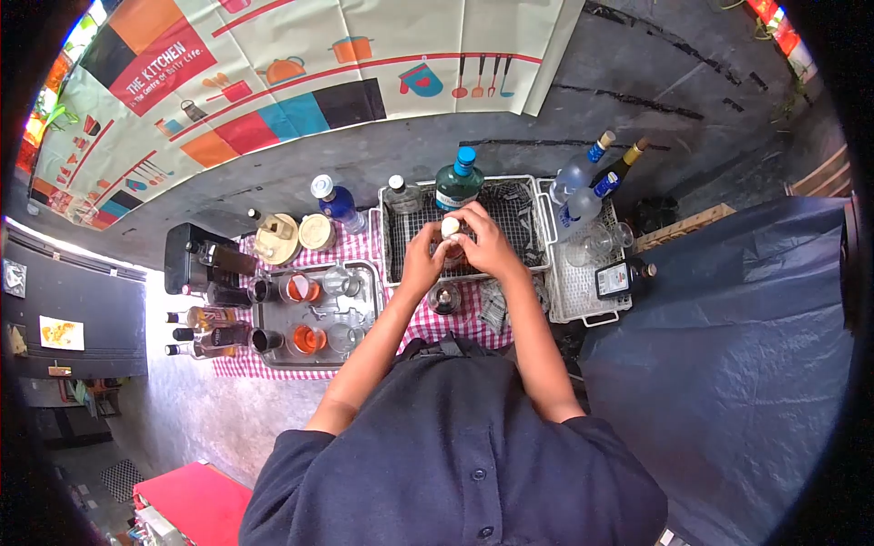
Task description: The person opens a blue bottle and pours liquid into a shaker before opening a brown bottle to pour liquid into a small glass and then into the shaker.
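Both hands meet over the wire basket (390, 246), closed around a small bottle with a pale round cap (451, 225). The bottle's body is mostly hidden by the fingers. My left hand (422, 261) grips it from the left side. My right hand (490, 244) reaches across from the right, its fingers around the cap. Just behind them a teal bottle with a blue cap (458, 182) stands upright in the basket, and a clear bottle with a white cap (401, 195) stands to its left. A small glass (444, 298) sits on the checkered cloth (423, 328) before the basket.
A metal tray (305, 362) at left holds glasses and cups, some with red contents. Several bottles (205, 337) line its left side. A blue bottle (339, 202) stands behind it. On the right, a white crate (569, 300) holds bottles and glasses, including a dark bottle (619, 278).
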`<move>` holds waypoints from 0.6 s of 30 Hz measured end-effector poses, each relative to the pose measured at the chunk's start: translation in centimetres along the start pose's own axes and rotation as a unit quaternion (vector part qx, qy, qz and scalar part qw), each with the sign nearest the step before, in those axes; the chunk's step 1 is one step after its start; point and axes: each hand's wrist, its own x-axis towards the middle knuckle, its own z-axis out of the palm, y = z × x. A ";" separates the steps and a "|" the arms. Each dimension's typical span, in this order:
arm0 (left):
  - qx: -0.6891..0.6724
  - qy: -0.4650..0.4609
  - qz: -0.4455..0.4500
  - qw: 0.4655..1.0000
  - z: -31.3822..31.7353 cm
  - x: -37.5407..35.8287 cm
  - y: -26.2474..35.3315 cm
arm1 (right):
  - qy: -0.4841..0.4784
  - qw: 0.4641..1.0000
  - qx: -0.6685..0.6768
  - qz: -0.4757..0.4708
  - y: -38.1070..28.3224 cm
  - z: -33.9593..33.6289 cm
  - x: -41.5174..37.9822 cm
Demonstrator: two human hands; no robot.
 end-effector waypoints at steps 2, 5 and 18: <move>0.006 0.010 0.008 1.000 0.2 -0.3 -0.3 | -0.012 1.000 0.005 0.000 0.6 0.0 0.0; 0.004 -0.002 -0.019 1.000 -0.2 -0.4 0.1 | -0.039 0.998 0.036 0.015 0.9 -0.2 0.5; 0.042 0.048 0.003 0.998 1.1 -0.4 0.4 | -0.046 0.999 0.016 0.018 0.3 -0.1 1.5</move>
